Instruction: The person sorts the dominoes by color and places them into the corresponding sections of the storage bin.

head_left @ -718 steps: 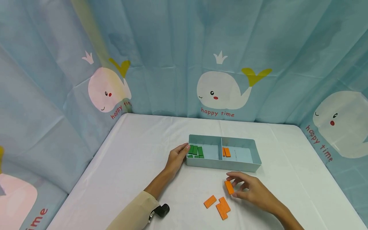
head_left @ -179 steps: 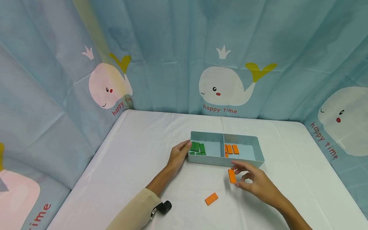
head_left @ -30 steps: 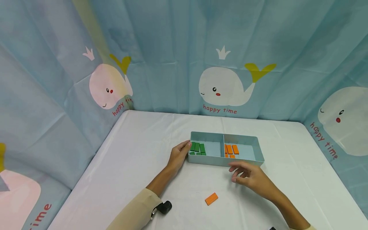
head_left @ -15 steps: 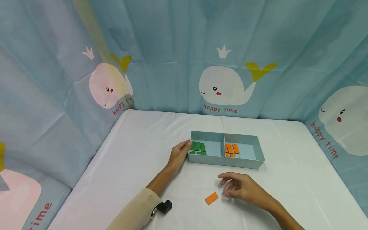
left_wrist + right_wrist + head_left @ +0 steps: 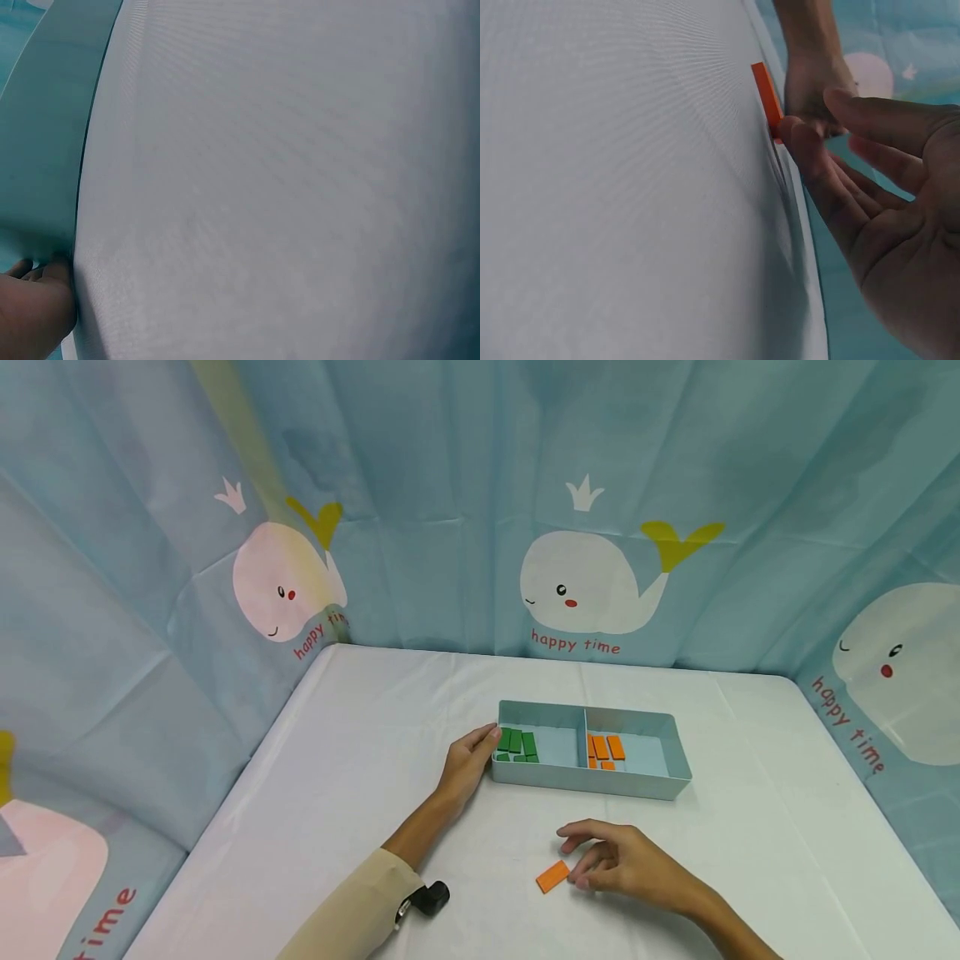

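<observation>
My left hand (image 5: 462, 768) holds the left end of a pale blue two-compartment box (image 5: 592, 781), its thumb at the rim. In the left wrist view, that hand (image 5: 34, 311) shows at the lower left against the box's outer wall (image 5: 45, 150). One orange rectangular block (image 5: 552, 877) lies flat on the white table. Beside its right end is my right hand (image 5: 630, 864), fingers bent and spread apart. The right wrist view has a fingertip of the right hand (image 5: 900, 202) right at the end of the orange block (image 5: 766, 96), thumb apart from it.
Several green blocks (image 5: 515, 741) are in the left compartment, grouped at its left end. Several orange blocks (image 5: 601, 747) lie in the right compartment near the divider (image 5: 586, 739). Behind the table (image 5: 375, 710) hangs a blue whale-print curtain (image 5: 435, 585).
Across the earlier frames, loose orange blocks went from the table into the right compartment. In the last second the right hand, holding nothing, moved from the box down-left to the remaining block.
</observation>
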Demonstrator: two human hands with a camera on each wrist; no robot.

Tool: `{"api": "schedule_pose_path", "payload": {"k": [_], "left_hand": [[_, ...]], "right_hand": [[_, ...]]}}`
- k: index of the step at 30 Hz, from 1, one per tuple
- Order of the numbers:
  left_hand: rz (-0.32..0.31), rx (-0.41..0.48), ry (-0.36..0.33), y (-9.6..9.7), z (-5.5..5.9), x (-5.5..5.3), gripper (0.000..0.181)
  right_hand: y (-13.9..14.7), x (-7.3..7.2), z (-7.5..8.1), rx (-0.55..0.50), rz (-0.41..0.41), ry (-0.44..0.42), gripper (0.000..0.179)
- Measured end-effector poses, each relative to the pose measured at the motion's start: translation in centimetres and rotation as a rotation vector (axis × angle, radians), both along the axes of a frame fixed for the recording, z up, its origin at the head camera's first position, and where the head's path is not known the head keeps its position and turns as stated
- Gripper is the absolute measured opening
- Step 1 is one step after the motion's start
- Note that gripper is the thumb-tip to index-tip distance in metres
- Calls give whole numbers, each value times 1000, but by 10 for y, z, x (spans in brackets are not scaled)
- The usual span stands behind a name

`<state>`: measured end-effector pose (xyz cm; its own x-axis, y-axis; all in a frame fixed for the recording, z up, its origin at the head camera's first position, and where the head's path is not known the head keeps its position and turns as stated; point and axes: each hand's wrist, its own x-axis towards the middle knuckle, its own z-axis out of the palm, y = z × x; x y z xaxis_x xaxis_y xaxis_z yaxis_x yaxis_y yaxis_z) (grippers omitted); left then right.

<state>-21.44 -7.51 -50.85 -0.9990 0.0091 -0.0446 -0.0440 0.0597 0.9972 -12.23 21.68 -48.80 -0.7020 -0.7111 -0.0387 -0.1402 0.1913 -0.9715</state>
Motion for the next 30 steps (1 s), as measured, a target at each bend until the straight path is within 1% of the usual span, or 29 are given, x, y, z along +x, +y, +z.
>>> {"api": "schedule_pose_path", "payload": {"k": [6, 10, 16, 20, 27, 30], "left_hand": [[-3, 15, 13, 0, -2, -1, 63], [-6, 22, 19, 0, -1, -1, 63], [6, 14, 18, 1, -1, 0, 60], [4, 18, 17, 0, -1, 0, 62], [7, 6, 12, 0, -2, -1, 62], [7, -5, 14, 0, -2, 0, 62]], "right_hand": [[-3, -1, -1, 9, 1, -26, 54], [-6, -2, -2, 12, -3, -36, 55], [-10, -5, -5, -12, 5, -27, 55], [-15, -6, -7, 2, 15, 26, 54], [-25, -6, -10, 70, 36, 197, 56], [-29, -6, -10, 96, 43, 239, 57]]}}
